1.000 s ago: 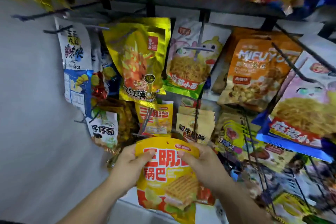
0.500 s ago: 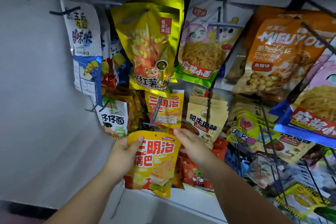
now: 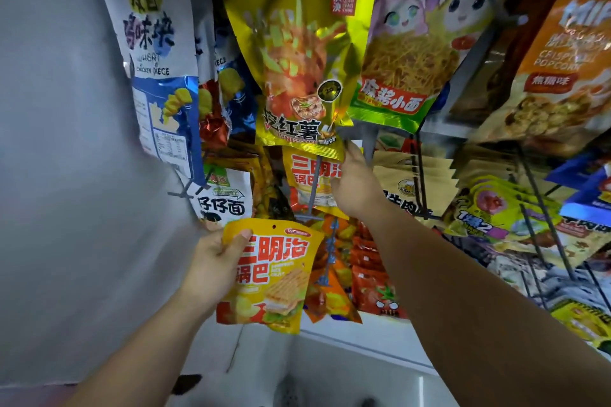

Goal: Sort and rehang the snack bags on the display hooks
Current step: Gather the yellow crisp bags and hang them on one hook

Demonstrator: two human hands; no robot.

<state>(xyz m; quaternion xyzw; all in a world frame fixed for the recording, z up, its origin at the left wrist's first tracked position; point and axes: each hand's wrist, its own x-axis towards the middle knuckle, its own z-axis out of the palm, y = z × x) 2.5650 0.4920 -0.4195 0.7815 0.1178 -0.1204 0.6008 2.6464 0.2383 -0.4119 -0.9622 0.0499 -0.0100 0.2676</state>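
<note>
1. The yellow bag (image 3: pixel 271 274) is off the rack. It is held upright, low in front of the display, print toward us. Its hang hole (image 3: pixel 273 227) at the top edge is free.
2. The left hand (image 3: pixel 215 261) grasps the bag at its upper left corner, thumb curled over the front and fingers behind. The forearm rises from the lower left.
3. Just above hangs 1 matching bag (image 3: pixel 310 175) on a grey hook (image 3: pixel 313 188). The hook tip sits close over the held bag's top edge.
4. We judge the step in hand to be rehanging the yellow bag with its match.
5. The next move calls for raising the bag, lining the hole up with the hook tip, and sliding it back.
6. The right hand (image 3: pixel 355 185) reaches up beside the matching bag, back toward us. Its fingertips meet the lower edge of the large gold bag (image 3: pixel 304 53) overhead. We cannot tell whether they pinch that edge or only touch it.
7. We judge that the gold bag overhangs the hook and may need to be held clear.
</note>
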